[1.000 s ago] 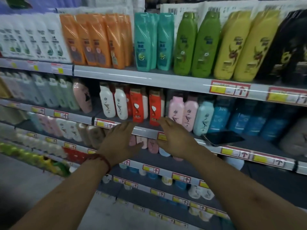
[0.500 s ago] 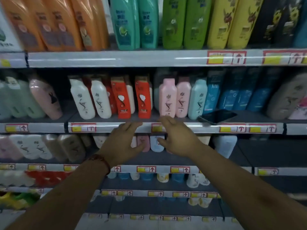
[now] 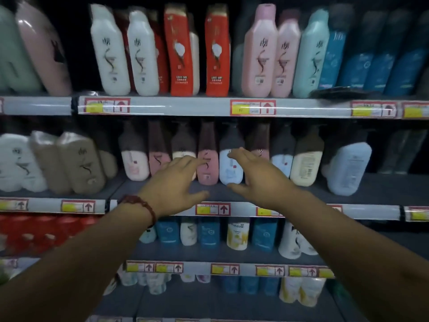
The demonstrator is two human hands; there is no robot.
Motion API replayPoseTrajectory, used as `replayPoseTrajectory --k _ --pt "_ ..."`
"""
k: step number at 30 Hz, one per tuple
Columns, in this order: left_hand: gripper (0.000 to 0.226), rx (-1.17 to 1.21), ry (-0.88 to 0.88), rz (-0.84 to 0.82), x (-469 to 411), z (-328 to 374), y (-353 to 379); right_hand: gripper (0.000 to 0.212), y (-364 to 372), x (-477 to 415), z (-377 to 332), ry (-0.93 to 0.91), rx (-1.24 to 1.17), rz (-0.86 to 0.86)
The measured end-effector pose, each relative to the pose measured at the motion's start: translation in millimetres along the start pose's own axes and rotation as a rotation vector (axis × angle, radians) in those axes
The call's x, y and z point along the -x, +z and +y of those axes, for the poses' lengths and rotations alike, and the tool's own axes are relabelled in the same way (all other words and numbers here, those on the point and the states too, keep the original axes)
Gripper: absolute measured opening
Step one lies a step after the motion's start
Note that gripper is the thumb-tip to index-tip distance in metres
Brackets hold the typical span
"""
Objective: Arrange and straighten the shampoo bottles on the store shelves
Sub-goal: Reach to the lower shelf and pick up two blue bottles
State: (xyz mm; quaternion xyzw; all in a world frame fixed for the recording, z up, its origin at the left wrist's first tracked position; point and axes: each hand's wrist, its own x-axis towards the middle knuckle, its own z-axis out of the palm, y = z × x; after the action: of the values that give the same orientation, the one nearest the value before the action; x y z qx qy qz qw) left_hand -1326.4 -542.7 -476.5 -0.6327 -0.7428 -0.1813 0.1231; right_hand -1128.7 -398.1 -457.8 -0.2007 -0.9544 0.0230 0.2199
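Note:
Both my hands reach into the middle shelf [image 3: 362, 211]. My left hand [image 3: 173, 185], a red bead bracelet on its wrist, has spread fingers just in front of a pink bottle [image 3: 207, 168] with a dark cap. My right hand [image 3: 257, 176] is open too, its fingertips in front of a pale blue bottle [image 3: 229, 167]. Neither hand holds anything. More dark-capped bottles stand in the same row, among them a cream one [image 3: 305, 163]. A larger pale blue bottle [image 3: 348, 169] at the right leans to the left.
The shelf above carries white bottles [image 3: 125, 52], red bottles [image 3: 197, 49], pink bottles [image 3: 269, 54] and blue bottles [image 3: 371, 59], with a dark flat object [image 3: 339, 92] on its front edge. Beige packs [image 3: 79, 161] sit at the left. Lower shelves hold blue and white bottles [image 3: 210, 232].
The view has dropped one shelf and come closer. Both hands have moved from the front of the red-bottle shelf to the row of dark-capped bottles below.

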Motion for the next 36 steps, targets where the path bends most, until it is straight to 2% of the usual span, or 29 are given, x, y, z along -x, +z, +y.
replayPoseTrajectory --k 4,7,9,13,20,27,32,36 --pt "0.087 -0.063 -0.018 0.098 18.8 2.7 31.3 0.078 40.5 24.2 9.4 -0.043 0.053 0.037" --pt "0.085 -0.023 -0.031 0.141 44.8 12.7 53.6 0.077 69.6 50.5 9.9 -0.038 -0.046 0.081" --pt "0.084 0.031 -0.094 0.123 71.9 23.1 66.5 0.078 87.1 73.6 6.4 0.021 -0.117 0.027" --pt "0.085 -0.049 -0.137 0.045 120.9 26.0 87.3 0.079 108.5 100.5 2.0 -0.004 -0.088 -0.031" --pt "0.080 0.002 -0.214 0.028 171.7 11.0 128.8 0.081 156.6 107.3 -15.6 -0.024 -0.174 -0.092" --pt "0.079 0.020 -0.249 -0.078 169.5 -13.2 189.1 0.080 220.5 113.5 -7.4 0.040 -0.225 -0.125" --pt "0.077 0.075 -0.255 -0.056 164.2 -18.3 225.7 0.078 248.9 112.9 3.6 0.080 -0.268 -0.162" --pt "0.078 0.158 -0.281 -0.054 162.0 -17.7 246.1 0.075 271.0 113.3 10.7 0.151 -0.377 -0.110"
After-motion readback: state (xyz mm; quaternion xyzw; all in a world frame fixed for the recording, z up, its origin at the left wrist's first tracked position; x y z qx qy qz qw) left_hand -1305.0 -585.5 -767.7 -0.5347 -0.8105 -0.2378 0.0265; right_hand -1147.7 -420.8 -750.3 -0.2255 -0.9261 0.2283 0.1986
